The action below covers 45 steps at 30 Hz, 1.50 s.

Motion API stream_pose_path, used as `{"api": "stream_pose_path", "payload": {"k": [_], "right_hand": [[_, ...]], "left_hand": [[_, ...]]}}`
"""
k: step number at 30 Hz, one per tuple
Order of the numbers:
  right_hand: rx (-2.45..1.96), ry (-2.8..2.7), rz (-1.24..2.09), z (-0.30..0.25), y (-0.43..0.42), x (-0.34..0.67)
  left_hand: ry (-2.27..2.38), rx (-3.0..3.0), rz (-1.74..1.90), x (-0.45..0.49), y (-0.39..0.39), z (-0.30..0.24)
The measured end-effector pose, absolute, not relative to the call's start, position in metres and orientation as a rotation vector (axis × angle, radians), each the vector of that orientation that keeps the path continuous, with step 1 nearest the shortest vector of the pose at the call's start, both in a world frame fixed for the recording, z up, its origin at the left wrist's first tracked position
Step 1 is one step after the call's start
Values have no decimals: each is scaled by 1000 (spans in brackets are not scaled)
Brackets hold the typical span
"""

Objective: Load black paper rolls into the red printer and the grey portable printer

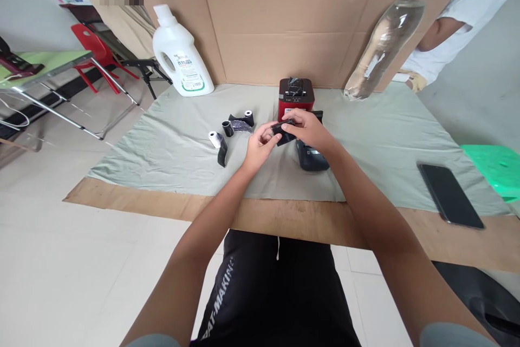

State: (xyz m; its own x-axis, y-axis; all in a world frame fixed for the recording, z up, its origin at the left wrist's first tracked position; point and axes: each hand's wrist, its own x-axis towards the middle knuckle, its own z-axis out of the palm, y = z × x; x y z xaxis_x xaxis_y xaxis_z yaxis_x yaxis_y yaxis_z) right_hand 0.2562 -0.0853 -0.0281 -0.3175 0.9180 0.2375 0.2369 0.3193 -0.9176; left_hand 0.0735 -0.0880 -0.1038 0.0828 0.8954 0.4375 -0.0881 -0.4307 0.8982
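Between the fingers of both my hands is a small black paper roll (278, 129), with a loose dark flap hanging below it. My left hand (260, 145) pinches its left end. The right hand (311, 129) grips it from above and the right. Behind the hands stands a red and black boxy printer (296, 99), dark printed paper showing at its top. Partly under my right hand lies a black device (312, 157), its upper part hidden. To the left are a white-ended roll (214, 139), a dark roll (228, 129) and another roll (248, 117), each with a dark strip unrolled.
A grey cloth (170, 157) covers the wooden table. At the back stand a white detergent bottle (182, 54) and a clear blue-capped bottle (385, 44), before a cardboard screen (280, 17). A phone (450, 195) lies right, near a green stool (493, 168). Two people are behind the screen.
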Motion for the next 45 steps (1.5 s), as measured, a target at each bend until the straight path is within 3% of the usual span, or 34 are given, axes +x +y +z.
{"api": "stream_pose_path", "payload": {"k": [8,18,26,45], "right_hand": [[-961,-1687,1134,-35,-79,260],[-994,-1790,1161,-29,-82,265],[-1074,-1779,1351,-25,-81,271],[-1275,-1633,1121,-52,-68,257]], "left_hand": [[875,1661,1505,71,-83,-109],[976,2421,1295,49,-89,-93],[1014,2276,1476,53,-87,-100],[896,2416,1444,58,-97,-91]]}}
